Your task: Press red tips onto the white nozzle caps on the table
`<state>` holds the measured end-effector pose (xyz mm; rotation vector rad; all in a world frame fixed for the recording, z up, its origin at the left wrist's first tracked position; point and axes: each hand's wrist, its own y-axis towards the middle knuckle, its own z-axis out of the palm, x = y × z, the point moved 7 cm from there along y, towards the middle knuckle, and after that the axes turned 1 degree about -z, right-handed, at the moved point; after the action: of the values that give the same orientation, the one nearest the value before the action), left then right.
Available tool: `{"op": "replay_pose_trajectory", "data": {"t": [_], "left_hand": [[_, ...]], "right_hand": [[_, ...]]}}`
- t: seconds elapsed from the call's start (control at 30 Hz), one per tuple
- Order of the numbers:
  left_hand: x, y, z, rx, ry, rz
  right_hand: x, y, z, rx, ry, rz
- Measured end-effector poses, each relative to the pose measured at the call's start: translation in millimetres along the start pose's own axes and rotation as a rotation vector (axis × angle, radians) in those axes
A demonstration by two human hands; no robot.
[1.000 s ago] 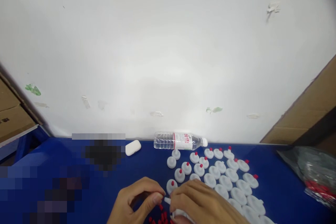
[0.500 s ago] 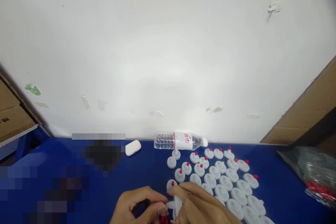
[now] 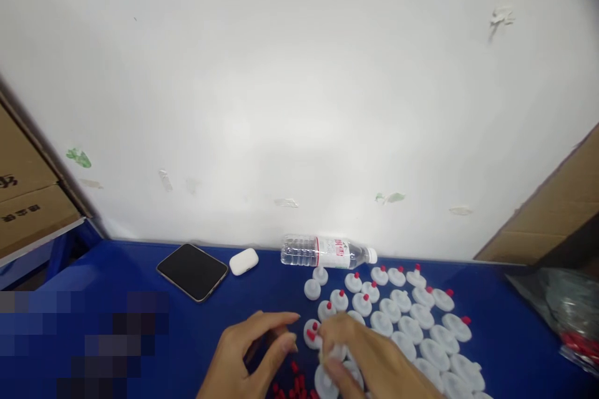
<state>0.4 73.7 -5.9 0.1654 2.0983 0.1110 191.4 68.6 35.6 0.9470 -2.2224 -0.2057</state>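
Note:
My right hand [image 3: 367, 349], blurred by motion, has its fingers closed around a white plastic disc with a spout [image 3: 319, 341]. A red tip points left from that spout, and the fingers hide most of the disc. My left hand [image 3: 253, 352] is apart from it, thumb and forefinger spread with nothing between them. Below and between the hands lies a pile of small red caps [image 3: 296, 389]. Many white spouted discs [image 3: 435, 354] spread out right of my hands. Several at the back and left wear red caps, while others show bare white tops.
A clear water bottle [image 3: 332, 252] lies against the white wall. Left of it are a white rounded case [image 3: 244, 261] and a black phone [image 3: 192, 272] on the blue table [image 3: 196, 336]. A plastic bag of red pieces [image 3: 578, 324] sits at the right edge. Cardboard [image 3: 35, 199] stands at left.
My left fingers have come off the spout and opened. My right hand has moved slightly right with the disc, whose spout now shows a red tip. The view has shifted a little left.

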Motion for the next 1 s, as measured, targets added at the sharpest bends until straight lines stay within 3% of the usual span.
{"op": "replay_pose_trajectory", "data": {"t": [0.07, 0.2, 0.27, 0.37, 0.57, 0.77, 1.0], "left_hand": [[5.6, 4.3, -1.5, 0.031, 0.055, -0.023], [11.3, 6.3, -5.1, 0.052, 0.09, -0.102], [9.2, 4.3, -0.4, 0.144, 0.105, -0.104], [2.2, 0.1, 7.6, 0.301, 0.122, -0.054], [1.4, 0.0, 9.7, 0.43, 0.142, -0.07], [4.1, 2.8, 14.2, 0.453, 0.128, -0.107], [7.5, 5.4, 13.1, 0.423, 0.152, -0.085]], "right_hand": [[-9.8, 3.7, -13.5, -0.027, 0.046, 0.118], [-31.2, 8.0, -30.1, -0.069, 0.041, 0.186], [-45.0, 7.0, -32.3, -0.085, -0.035, 0.22], [-59.3, 4.2, -27.3, -0.057, -0.205, 0.204], [-66.3, 2.7, -9.0, 0.122, -0.384, 0.118], [-68.1, 2.5, -6.8, 0.198, -0.458, 0.137], [-72.8, -0.2, -5.7, 0.149, -0.517, 0.108]]}}
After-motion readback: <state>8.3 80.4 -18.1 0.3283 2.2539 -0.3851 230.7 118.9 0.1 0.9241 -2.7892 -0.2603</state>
